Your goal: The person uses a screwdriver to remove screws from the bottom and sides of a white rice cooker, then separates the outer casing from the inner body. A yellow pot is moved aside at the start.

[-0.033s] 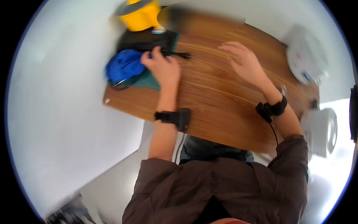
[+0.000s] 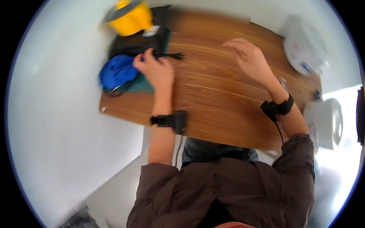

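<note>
Beside the blue cloth [image 2: 117,71] at the frame's upper left, the left hand [image 2: 157,74], whose grip I cannot tell, does best with a light touch clear of the black cord [image 2: 176,56], the right hand [image 2: 251,60] seemingly empty, fingers loosely curled.

Blur softens the blue bundle [image 2: 118,72] and yellow container [image 2: 131,22].

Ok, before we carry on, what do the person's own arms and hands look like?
The left hand and right hand are ungloved. The left wrist has a black strap with a boxy black module; the right has a matching band and unit. A thin cable trails from each. Dark brown sleeves end around the elbows.
</note>
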### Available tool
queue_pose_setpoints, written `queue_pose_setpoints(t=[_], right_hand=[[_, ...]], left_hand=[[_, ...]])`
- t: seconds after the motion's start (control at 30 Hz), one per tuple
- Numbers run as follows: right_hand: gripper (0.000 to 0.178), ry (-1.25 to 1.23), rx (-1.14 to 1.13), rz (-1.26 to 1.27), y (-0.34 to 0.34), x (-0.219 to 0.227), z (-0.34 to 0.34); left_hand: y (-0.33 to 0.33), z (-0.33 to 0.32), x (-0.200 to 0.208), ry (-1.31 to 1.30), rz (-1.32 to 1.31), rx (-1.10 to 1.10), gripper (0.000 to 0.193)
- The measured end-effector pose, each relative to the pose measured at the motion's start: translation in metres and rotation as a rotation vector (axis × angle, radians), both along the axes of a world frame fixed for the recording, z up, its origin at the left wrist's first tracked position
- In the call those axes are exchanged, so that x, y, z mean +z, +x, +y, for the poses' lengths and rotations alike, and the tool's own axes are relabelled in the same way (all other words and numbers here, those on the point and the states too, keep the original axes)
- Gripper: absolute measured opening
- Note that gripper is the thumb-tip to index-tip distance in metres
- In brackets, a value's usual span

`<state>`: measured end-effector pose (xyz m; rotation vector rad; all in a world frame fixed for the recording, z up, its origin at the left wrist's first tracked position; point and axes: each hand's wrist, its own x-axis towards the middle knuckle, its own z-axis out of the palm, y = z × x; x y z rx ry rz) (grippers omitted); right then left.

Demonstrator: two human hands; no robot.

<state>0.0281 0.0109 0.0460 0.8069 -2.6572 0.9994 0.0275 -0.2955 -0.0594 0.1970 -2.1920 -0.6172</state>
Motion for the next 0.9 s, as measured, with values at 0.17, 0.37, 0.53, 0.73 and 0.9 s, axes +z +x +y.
queue_pose_setpoints(t=[0.17, 0.37, 0.53, 0.73, 0.9], right_hand=[[0.026, -0.024, -0.43, 0.024, 0.059, -0.004, 0.126], [0.045, 0.325, -0.716, -0.139, 0.132, -0.045, 0.168], [0.075, 0.296, -0.742, -0.137, 0.127, -0.075, 0.164], [0.06, -0.28, -0.639, -0.478, 0.112, -0.062, 0.17], [0.054, -0.97, -0.458, -0.417, 0.1, -0.101, 0.197]], left_hand=[[0.0, 0.033, 0.011, 0.104, -0.128, -0.292, 0.036], [0.012, 0.08, 0.015, 0.035, -0.259, -0.578, 0.03], [0.019, 0.096, 0.017, 0.048, -0.333, -0.717, 0.026], [0.026, 0.136, 0.038, 0.002, -0.319, -0.852, 0.022], [0.042, 0.249, 0.101, -0.051, -0.189, -1.318, 0.021]])
